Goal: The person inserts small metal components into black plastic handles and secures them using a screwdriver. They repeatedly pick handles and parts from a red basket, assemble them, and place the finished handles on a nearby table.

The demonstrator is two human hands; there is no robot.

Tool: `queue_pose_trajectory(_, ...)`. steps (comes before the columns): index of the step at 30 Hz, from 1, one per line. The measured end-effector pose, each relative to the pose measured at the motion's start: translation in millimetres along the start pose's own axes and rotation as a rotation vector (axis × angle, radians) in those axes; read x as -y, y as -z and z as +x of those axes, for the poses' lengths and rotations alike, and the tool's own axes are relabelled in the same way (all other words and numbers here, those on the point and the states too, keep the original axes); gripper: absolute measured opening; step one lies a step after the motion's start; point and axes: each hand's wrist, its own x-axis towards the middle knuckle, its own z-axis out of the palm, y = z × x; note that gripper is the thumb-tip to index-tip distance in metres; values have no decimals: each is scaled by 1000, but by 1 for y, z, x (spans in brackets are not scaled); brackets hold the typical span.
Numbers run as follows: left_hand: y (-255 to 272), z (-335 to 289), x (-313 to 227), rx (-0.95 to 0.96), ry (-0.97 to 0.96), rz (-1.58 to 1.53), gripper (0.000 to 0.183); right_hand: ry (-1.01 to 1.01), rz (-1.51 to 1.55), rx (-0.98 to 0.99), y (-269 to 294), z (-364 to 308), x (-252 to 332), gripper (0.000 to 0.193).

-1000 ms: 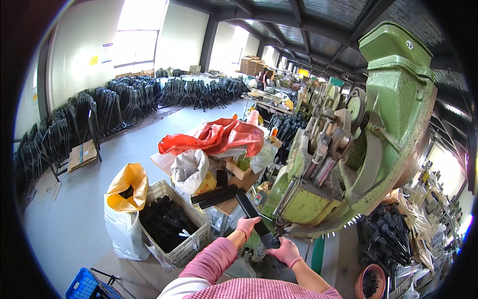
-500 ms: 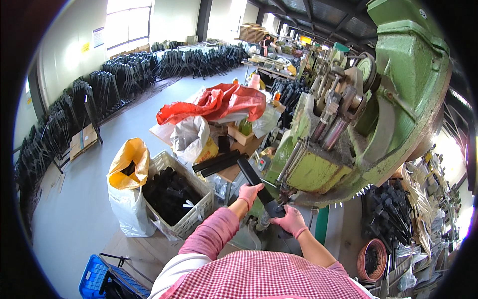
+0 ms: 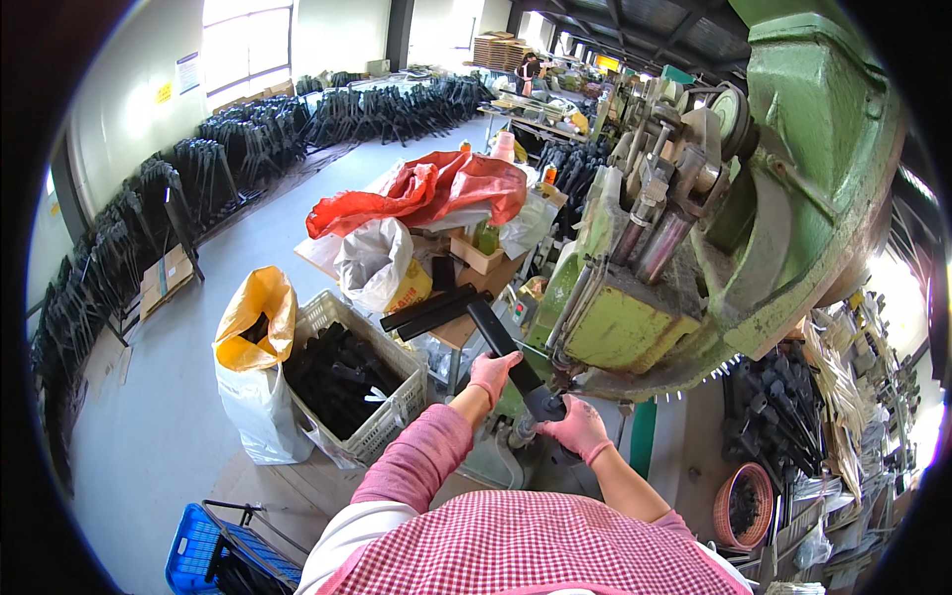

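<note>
A long black rectangular tube [image 3: 499, 334] lies slantwise in front of me, its far end pointing up and to the left. My left hand [image 3: 493, 376], in a pink glove, is closed around its middle. At the near end, my pink-gloved right hand [image 3: 578, 428] grips the tube beside a darker end part [image 3: 544, 404]. This end sits just below the working head of a large green press [image 3: 635, 322]; whether it touches the machine is hard to tell. More black tubes [image 3: 428, 311] rest on a small table [image 3: 458, 331] beyond my left hand.
Left of me stand a grey crate [image 3: 409, 399] of black parts and a white sack [image 3: 260, 421] with a yellow lining. A red sack [image 3: 426, 193] covers the table's far part. A blue crate [image 3: 188, 545] is at lower left, a round reddish basket [image 3: 729, 511] at right.
The view has shifted slightly, so the scene sits a little higher. Both hands keep their hold on the tube, with hardly any movement against the press.
</note>
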Motion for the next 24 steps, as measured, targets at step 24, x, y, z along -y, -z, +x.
queue_pose_trajectory(24,-1,3,5,-29,-31,24,26,-23,-2,-3,0,0,-2,63)
